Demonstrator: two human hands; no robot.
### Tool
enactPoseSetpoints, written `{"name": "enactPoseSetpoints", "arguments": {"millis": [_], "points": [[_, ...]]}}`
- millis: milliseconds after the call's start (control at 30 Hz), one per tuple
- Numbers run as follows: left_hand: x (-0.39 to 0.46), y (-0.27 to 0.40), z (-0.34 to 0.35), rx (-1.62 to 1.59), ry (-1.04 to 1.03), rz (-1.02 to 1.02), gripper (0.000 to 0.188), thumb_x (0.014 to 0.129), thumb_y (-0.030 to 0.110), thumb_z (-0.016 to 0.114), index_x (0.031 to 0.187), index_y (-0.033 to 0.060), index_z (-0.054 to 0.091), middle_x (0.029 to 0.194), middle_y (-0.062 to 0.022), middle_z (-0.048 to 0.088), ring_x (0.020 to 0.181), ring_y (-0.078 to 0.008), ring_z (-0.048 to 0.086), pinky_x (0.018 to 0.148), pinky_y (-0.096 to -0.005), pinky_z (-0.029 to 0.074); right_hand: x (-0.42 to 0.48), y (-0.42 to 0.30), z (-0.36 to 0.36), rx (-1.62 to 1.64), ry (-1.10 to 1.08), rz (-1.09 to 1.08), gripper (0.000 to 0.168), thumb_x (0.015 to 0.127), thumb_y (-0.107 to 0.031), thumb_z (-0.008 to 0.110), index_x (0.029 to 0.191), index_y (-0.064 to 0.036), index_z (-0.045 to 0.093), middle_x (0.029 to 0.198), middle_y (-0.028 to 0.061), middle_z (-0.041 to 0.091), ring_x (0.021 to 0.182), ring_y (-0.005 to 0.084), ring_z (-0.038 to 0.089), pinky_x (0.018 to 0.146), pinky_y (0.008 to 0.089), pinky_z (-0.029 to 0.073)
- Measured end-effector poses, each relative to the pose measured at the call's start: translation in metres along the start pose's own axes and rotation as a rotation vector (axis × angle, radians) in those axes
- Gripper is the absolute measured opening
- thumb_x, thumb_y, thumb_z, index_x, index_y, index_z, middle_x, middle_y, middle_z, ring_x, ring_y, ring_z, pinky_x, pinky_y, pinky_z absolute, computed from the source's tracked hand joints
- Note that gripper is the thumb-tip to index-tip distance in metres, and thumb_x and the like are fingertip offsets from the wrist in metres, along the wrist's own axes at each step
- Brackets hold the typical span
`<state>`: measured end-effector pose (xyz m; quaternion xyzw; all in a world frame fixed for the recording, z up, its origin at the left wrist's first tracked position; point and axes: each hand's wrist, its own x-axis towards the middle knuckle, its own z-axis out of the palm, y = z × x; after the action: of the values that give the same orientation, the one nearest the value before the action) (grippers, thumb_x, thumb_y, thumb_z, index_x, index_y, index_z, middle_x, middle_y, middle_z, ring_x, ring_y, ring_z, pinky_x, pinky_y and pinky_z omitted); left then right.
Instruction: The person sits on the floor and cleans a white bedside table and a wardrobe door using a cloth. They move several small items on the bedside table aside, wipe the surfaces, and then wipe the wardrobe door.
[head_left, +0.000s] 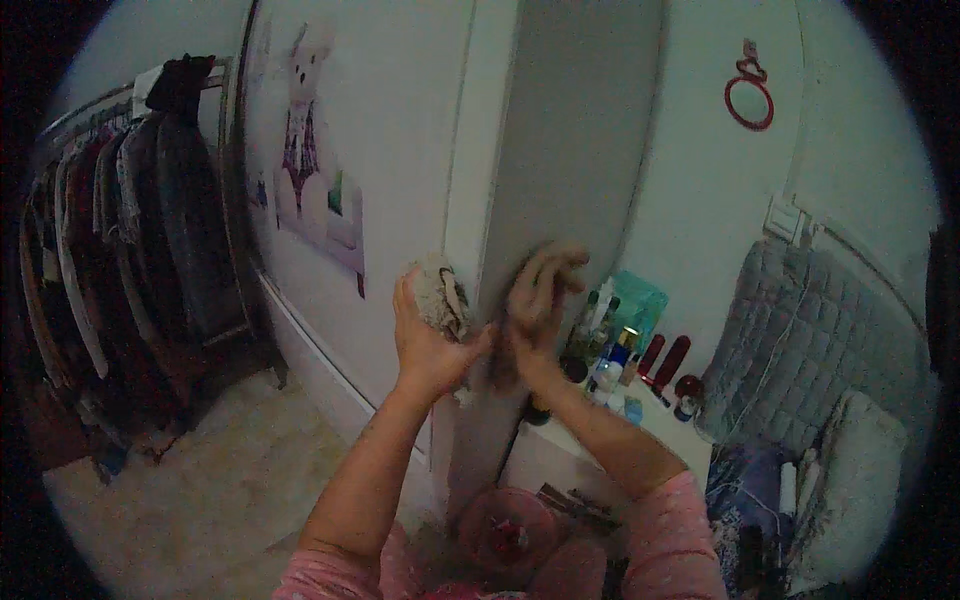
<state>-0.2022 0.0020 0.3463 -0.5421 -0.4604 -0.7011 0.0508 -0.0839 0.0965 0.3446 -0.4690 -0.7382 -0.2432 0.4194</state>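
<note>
My left hand (435, 345) is raised at the middle of the view, its fingers and thumb around a crumpled beige cloth (442, 300). The cloth is beside the pale edge (484, 150) of a wall or cabinet. Just to the right, my right hand (540, 300) is raised against the grey side face (570, 135), its fingers bent and slightly blurred. Nothing is visible in that hand, though its palm is partly hidden. Both forearms come out of pink sleeves.
Bottles and jars (619, 360) crowd a white dresser top (675, 427) at right. Below is a pink round bin (506, 529). Clothes hang on a rack (127, 225) at left. A red-framed round mirror (748, 101) hangs at upper right, above a grey quilted headboard or cover (780, 330).
</note>
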Motion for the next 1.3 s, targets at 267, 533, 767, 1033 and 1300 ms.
{"name": "enactPoseSetpoints", "arguments": {"millis": [267,533,767,1033,1300], "points": [[0.000,0.014,-0.009,0.203,0.039,0.143,0.094,0.053,0.022,0.083,0.129,0.0045,0.029,0.121,-0.0181,0.039,0.115,-0.0382,0.039,0.097,-0.0450,0.036,0.241,-0.009,-0.150,1.117,0.419,-0.252,0.054,0.091,-0.030,0.055,0.136,-0.006,0.038,0.130,0.0114,0.048,0.119,0.0222,0.045,0.099,0.0318,0.035],[0.000,0.017,-0.011,0.200,0.011,0.071,0.094,0.053,0.022,0.082,0.129,0.0046,0.029,0.120,-0.0185,0.039,0.115,-0.0385,0.037,0.097,-0.0457,0.034,0.160,-0.003,-0.081,0.911,0.571,-0.517,0.063,0.088,-0.038,0.054,0.139,-0.007,0.034,0.143,0.0176,0.031,0.131,0.0378,0.028,0.108,0.0477,0.020],[0.001,0.030,-0.004,0.099,0.026,-0.002,0.095,0.054,0.023,0.081,0.130,0.0036,0.027,0.118,-0.0188,0.039,0.114,-0.0379,0.038,0.097,-0.0447,0.035,-0.119,0.003,0.037,1.112,0.137,0.081,0.053,0.093,-0.024,0.043,0.140,-0.005,0.027,0.145,0.0136,0.025,0.132,0.0292,0.027,0.107,0.0449,0.023],[-0.002,0.006,-0.009,-0.051,-0.011,-0.029,0.088,0.056,0.022,0.080,0.126,0.0008,0.033,0.118,-0.0179,0.039,0.113,-0.0365,0.038,0.098,-0.0431,0.033,-0.171,-0.002,0.063,0.566,0.185,-0.051,0.056,0.089,-0.019,0.050,0.140,-0.005,0.031,0.146,0.0144,0.027,0.125,0.0328,0.039,0.102,0.0425,0.028],[-0.010,0.007,-0.012,0.039,-0.034,0.010,0.082,0.055,0.022,0.081,0.121,0.0003,0.038,0.116,-0.0171,0.041,0.110,-0.0348,0.040,0.097,-0.0416,0.034,0.063,0.063,0.015,1.084,0.322,0.082,0.049,0.089,-0.026,0.055,0.133,-0.007,0.043,0.142,0.0185,0.034,0.127,0.0371,0.036,0.103,0.0446,0.031]]}}
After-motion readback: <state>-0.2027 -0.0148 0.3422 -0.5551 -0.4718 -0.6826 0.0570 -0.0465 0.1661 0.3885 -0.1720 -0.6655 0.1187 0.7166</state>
